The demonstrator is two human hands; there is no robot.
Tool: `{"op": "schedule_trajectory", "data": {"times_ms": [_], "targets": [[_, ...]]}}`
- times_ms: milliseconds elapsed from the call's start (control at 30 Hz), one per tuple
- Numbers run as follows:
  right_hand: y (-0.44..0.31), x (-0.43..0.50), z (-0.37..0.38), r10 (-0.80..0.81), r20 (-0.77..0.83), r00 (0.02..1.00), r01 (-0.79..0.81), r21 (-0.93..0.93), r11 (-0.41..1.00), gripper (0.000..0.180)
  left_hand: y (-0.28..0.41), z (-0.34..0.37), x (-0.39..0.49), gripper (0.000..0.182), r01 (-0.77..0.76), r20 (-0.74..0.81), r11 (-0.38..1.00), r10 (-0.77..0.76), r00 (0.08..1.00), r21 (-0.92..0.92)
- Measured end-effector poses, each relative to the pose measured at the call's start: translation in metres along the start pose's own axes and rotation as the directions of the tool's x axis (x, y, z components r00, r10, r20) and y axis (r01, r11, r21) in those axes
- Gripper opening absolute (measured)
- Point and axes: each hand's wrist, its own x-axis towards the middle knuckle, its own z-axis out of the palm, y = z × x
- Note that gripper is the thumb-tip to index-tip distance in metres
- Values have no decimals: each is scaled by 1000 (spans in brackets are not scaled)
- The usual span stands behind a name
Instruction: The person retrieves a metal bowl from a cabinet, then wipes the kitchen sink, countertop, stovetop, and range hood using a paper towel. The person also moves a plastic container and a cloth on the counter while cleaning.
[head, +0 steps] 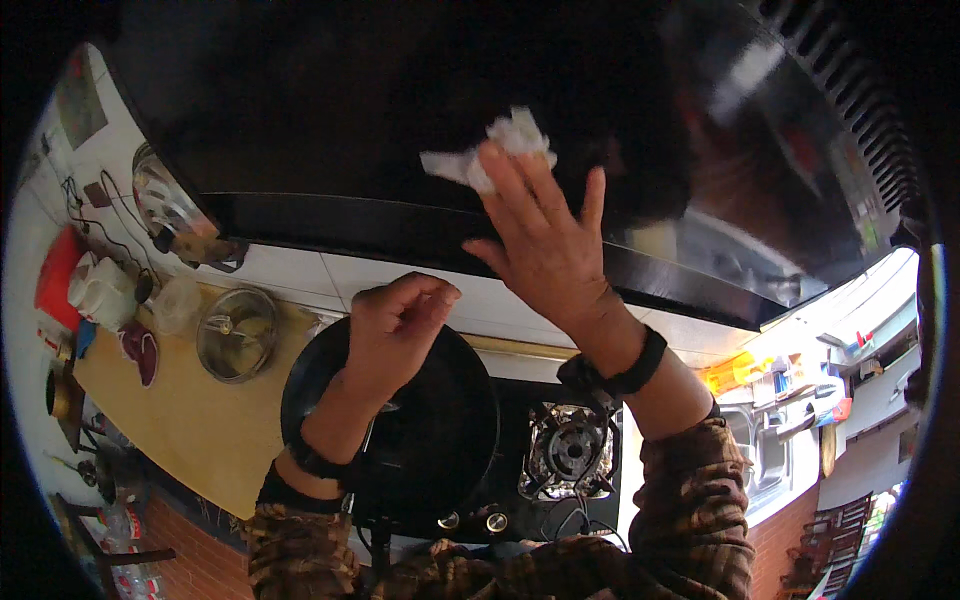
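My right hand [544, 225] lies with spread fingers against the glossy black panel of a range hood [360, 112]. Under its fingertips a crumpled white tissue [517, 135] is pressed to the panel. Lower and to the left, my left hand [401, 330] is loosely curled, with nothing visible in it. It hovers over a black wok [442, 420] on the gas hob, and my forearm hides part of the wok. To the wok's right is a bare burner [574, 446] with a foil-like surround.
A glass bowl [237, 335] stands on the yellowish countertop [180, 420] at left, near a maroon cloth item [140, 352] and a red container [60, 277]. At right is a metal sink [769, 457]. Control knobs [496, 523] line the hob's front. The hood overhangs the hob.
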Motion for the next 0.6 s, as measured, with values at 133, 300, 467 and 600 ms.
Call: {"op": "schedule_trajectory", "data": {"times_ms": [133,300,467,600], "targets": [[21,-61,13,32,40,999,-29,-76,997,54,-5,5,-1,15,6,4,1000,-6,1000,3],[81,-153,9,302,-10,953,-299,-170,939,70,1,21,-2,12,-31,29,1000,31,999,-3],[160,-225,-17,596,-115,794,-607,-198,770,80,15,49,-3,14,-18,96,1000,19,995,-4],[224,-260,-51,729,-327,601,-726,160,669,66,28,81,-4,15,-72,170,997,78,982,-40]]}}
